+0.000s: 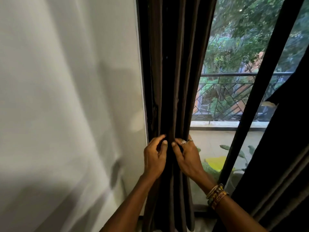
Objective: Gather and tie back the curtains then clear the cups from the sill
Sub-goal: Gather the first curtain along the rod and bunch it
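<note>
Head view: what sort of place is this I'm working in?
Probably a room in a flat, at a tall window facing a balcony. The left hand and right hand pinch a dark curtain beside a white wall; outside stand a metal railing and trees.

- Lit by daylight through the window [222, 104]; dim and flat indoors.
- Softly shadowed and smeared with motion blur across the white wall [66, 97].
- Crushed to near-black in the folds of the curtain [170, 72], with little detail.
- Bent by the wide lens toward the edges, verticals leaning.
- Slightly soft on the greenery [242, 39] outside.
</note>
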A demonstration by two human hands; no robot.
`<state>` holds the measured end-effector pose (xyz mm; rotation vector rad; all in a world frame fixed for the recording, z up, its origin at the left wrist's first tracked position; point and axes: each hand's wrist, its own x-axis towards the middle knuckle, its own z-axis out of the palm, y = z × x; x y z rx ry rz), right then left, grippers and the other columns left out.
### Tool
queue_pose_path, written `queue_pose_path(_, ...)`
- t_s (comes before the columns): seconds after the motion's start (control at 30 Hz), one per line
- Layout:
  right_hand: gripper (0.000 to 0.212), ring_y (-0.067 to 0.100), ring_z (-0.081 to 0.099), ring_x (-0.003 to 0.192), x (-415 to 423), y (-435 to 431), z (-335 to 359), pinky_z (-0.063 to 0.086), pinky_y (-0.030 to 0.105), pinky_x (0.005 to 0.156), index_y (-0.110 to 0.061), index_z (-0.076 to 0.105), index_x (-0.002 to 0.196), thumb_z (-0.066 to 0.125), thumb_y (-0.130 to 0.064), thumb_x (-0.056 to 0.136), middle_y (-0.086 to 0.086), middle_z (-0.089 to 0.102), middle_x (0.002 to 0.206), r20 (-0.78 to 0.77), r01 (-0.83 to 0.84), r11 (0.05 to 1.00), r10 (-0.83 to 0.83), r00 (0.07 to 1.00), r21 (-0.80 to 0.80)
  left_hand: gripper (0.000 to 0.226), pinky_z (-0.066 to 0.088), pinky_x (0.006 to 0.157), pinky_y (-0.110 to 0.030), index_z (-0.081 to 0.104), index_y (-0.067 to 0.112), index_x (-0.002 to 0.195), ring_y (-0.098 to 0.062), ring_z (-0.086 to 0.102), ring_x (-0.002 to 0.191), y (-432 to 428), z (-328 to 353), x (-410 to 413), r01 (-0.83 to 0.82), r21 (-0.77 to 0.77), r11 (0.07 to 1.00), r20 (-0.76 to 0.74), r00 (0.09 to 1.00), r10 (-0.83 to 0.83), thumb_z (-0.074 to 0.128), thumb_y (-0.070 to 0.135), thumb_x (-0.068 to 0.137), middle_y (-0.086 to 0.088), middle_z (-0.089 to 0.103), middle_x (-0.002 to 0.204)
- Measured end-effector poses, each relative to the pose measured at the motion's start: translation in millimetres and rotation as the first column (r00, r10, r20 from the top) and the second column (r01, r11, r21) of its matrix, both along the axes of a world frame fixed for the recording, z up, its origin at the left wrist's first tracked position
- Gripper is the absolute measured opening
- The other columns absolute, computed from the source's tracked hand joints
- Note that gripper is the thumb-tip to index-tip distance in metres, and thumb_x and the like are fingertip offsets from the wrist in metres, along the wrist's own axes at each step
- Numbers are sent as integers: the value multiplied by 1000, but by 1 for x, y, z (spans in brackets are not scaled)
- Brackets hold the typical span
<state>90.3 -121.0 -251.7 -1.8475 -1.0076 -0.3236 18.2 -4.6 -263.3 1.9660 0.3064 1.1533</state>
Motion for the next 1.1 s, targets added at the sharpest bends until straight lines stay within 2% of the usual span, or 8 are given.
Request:
queue_pose_path(0.1,44,13,53,114,-1,-7,3,39,14,97,-16,63,130,39,-18,93,7,56,126,69,-116,990,121,990,-78,27,56,72,-23,73,16,97,-7,69,80,-13,14,5,126,-260,957,44,992,-119,67,42,91,6,73,85)
queue_pose_path(0.27,48,7,60,107,6,-20,-8,42,7,93,-32,68,119,57,4,91,-2,67,117,-39,2,1000,-1,999,26,39,34,48,-23,46,20,61,-3,39,49,-6,9,11,-85,-207,975,43,994,96,69,31,91,8,42,53)
queue_pose_path(0.47,24,22,62,58,12,-36,-14,51,41,52,-24,47,96,70,-18,91,6,63,69,-251,253,939,-193,949,233,34,41,59,-12,39,18,94,0,54,65,13,5,-3,-262,-217,940,99,952,289,72,11,88,5,51,80)
queue_pose_path(0.6,25,6,63,58,4,-33,-15,46,21,48,-19,47,119,60,-22,98,-5,63,67,-239,203,949,-145,960,241,21,43,63,-16,53,8,76,-6,51,72,10,0,-4,-224,217,950,94,974,208,67,-2,87,-8,54,96)
queue_pose_path(0.67,32,1,67,68,1,-27,-17,54,21,56,-25,46,129,57,-29,99,-9,69,79,-236,161,961,-107,966,225,11,47,76,-7,70,9,94,-1,54,87,1,-3,1,-136,279,951,32,991,133,61,2,92,-10,56,109)
queue_pose_path(0.77,35,9,72,77,-4,-17,-23,60,36,63,-37,37,132,49,-42,100,-3,74,93,-225,106,974,-60,973,200,25,44,87,-3,68,15,122,-2,57,100,-13,7,4,1,163,987,-47,999,7,57,17,99,-3,59,114)
queue_pose_path(0.93,54,13,72,77,-9,-15,-24,58,36,66,-30,34,145,33,-58,99,-11,72,103,-185,48,989,-20,982,143,23,54,80,-20,70,26,111,-5,64,95,-22,20,4,69,-27,997,-21,997,-69,64,40,93,6,66,104)
queue_pose_path(1.1,32,17,68,78,-12,-22,-19,54,36,64,-30,54,129,37,-34,103,-3,72,99,-5,116,984,-116,993,133,24,55,81,-27,71,25,100,-3,63,93,-23,24,0,16,-11,1000,42,999,-16,73,44,85,7,66,99)
